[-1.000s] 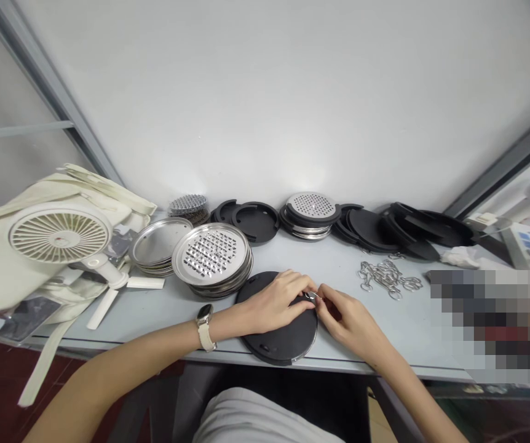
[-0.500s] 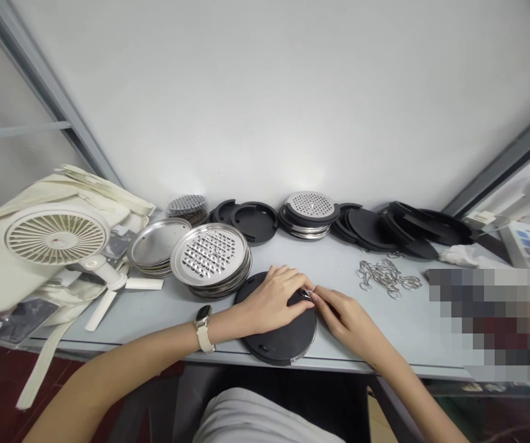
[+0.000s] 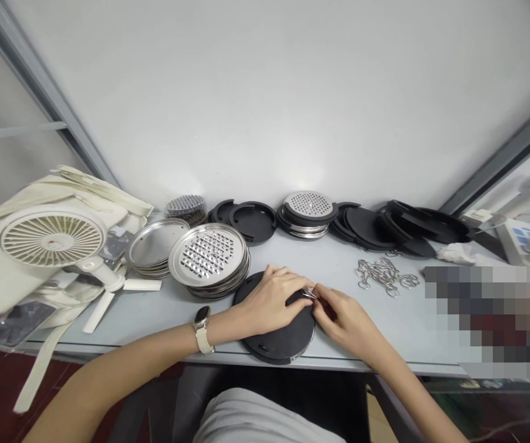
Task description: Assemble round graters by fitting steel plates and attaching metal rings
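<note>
A round black disc [image 3: 283,338] lies flat at the table's near edge. My left hand [image 3: 272,300], with a white watch on its wrist, rests on top of the disc with fingers curled toward its right rim. My right hand [image 3: 345,320] meets it there, fingers pinched. Between the two sets of fingertips sits a small metal ring clip [image 3: 310,294] at the disc's rim, and both hands pinch it.
A pile of metal ring clips [image 3: 385,275] lies right of the hands. Stacks of perforated steel plates [image 3: 208,253], plain steel plates [image 3: 154,243] and black discs [image 3: 375,224] line the back. A cream fan [image 3: 53,239] on a cloth bag sits left.
Both hands stay at the disc's right rim, working the clip with small finger movements. The view has drifted slightly.
</note>
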### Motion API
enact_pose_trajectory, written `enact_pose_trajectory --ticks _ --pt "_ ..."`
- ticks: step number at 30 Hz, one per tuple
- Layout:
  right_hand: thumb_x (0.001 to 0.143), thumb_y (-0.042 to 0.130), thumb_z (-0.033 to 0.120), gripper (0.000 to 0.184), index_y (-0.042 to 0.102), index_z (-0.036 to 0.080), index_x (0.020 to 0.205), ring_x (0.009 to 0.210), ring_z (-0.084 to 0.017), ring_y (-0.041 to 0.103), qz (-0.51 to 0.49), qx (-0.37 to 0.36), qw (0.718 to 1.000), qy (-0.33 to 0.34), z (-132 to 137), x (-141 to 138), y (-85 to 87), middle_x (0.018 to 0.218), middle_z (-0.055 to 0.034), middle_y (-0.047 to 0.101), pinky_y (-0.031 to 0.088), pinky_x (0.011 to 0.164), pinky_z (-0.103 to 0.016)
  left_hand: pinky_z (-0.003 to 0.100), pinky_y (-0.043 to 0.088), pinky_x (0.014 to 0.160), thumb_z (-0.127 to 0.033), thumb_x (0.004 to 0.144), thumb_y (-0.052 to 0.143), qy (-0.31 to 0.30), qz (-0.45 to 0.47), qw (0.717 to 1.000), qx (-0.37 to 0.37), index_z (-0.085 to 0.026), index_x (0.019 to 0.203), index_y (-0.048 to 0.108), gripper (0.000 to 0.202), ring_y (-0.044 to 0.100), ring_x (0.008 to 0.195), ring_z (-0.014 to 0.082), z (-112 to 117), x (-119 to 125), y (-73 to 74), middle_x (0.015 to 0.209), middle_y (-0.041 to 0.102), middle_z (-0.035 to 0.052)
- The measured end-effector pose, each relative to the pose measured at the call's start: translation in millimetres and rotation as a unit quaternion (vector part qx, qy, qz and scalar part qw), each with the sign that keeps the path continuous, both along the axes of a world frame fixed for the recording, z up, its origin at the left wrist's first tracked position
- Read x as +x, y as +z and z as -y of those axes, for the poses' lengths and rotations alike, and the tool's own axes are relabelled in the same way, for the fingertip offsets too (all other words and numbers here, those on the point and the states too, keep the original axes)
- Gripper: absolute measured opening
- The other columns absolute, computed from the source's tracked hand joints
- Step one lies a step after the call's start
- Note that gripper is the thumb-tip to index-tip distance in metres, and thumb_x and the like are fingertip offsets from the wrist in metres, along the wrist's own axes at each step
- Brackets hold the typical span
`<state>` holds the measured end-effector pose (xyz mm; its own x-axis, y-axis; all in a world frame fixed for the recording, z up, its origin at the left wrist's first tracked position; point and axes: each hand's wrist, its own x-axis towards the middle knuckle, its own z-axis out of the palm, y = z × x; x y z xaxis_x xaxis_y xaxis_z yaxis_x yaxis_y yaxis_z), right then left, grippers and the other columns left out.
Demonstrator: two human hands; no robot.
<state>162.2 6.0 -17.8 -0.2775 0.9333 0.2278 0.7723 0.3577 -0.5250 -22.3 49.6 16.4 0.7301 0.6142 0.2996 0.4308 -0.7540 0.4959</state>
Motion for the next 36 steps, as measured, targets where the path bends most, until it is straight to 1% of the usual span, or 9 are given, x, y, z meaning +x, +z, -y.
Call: enact_pose_trajectory --ticks 4,8,14,18,24,29,36 --pt "0.089 0.039 0.022 0.014 0.045 0.022 0.077 0.059 -0.015 0.053 0.002 -0.001 1.000 -0.007 -0.6 0.3 -0.9 0.065 0.0006 0.056 0.036 0.054 -0.023 0.035 0.029 0.096 -0.022 0.089 0.054 -0.005 0.000 1.000 -0.007 -0.022 0.110 0.056 0.021 0.054 0.102 0.0171 -0.2 0.2 -0.2 0.106 0.066 0.0008" --pt "0.091 0.037 0.023 0.016 0.047 0.021 0.079 0.060 -0.015 0.053 0.001 -0.002 1.000 0.011 -0.8 2.6 -1.3 0.067 -0.0001 0.057 0.037 0.056 -0.024 0.037 0.029 0.097 -0.021 0.088 0.055 -0.008 0.003 1.000 -0.021 -0.022 0.109 0.055 0.020 0.054 0.104 0.0187 -1.7 0.5 -1.6 0.106 0.064 0.0023" --pt "0.094 0.033 0.023 0.018 0.049 0.021 0.087 0.063 -0.016 0.053 0.011 -0.002 0.999 0.034 -1.1 3.7 -0.4 0.072 -0.0016 0.057 0.039 0.058 -0.026 0.035 0.030 0.097 -0.021 0.087 0.057 -0.009 0.021 1.000 -0.019 -0.020 0.106 0.054 0.019 0.052 0.104 0.0178 -2.2 0.2 -1.4 0.105 0.062 0.0020" --pt "0.094 0.033 0.022 0.018 0.051 0.020 0.091 0.064 -0.016 0.054 0.014 0.005 0.999 0.040 -1.5 2.7 -0.1 0.074 -0.0025 0.059 0.040 0.059 -0.026 0.036 0.031 0.097 -0.020 0.087 0.057 -0.010 0.021 1.000 -0.018 -0.021 0.104 0.053 0.018 0.053 0.103 0.0186 -1.6 0.3 -0.9 0.103 0.062 0.0020" --pt "0.094 0.034 0.022 0.017 0.051 0.020 0.090 0.063 -0.016 0.054 0.015 0.009 0.999 0.039 -1.0 2.8 -1.0 0.073 -0.0026 0.058 0.040 0.058 -0.026 0.036 0.033 0.096 -0.023 0.086 0.058 -0.006 0.025 0.999 -0.033 -0.021 0.103 0.053 0.018 0.053 0.103 0.0195 -3.6 0.3 -3.9 0.103 0.061 0.0027" --pt "0.094 0.034 0.022 0.015 0.049 0.021 0.089 0.062 -0.016 0.052 0.013 -0.005 0.999 0.038 -0.6 2.7 -1.0 0.072 -0.0016 0.056 0.039 0.058 -0.026 0.032 0.036 0.096 -0.021 0.087 0.057 -0.029 0.040 0.998 -0.042 -0.019 0.104 0.052 0.019 0.051 0.104 0.0181 -5.0 -1.8 -3.0 0.105 0.059 0.0033" --pt "0.094 0.033 0.021 0.015 0.047 0.021 0.089 0.064 -0.016 0.050 0.010 -0.015 0.999 0.044 -0.4 4.1 -0.8 0.074 -0.0013 0.054 0.038 0.060 -0.026 0.031 0.038 0.095 -0.019 0.087 0.056 -0.044 0.052 0.996 -0.060 -0.019 0.105 0.052 0.018 0.051 0.104 0.0183 -5.2 -2.2 -2.3 0.105 0.058 0.0043"
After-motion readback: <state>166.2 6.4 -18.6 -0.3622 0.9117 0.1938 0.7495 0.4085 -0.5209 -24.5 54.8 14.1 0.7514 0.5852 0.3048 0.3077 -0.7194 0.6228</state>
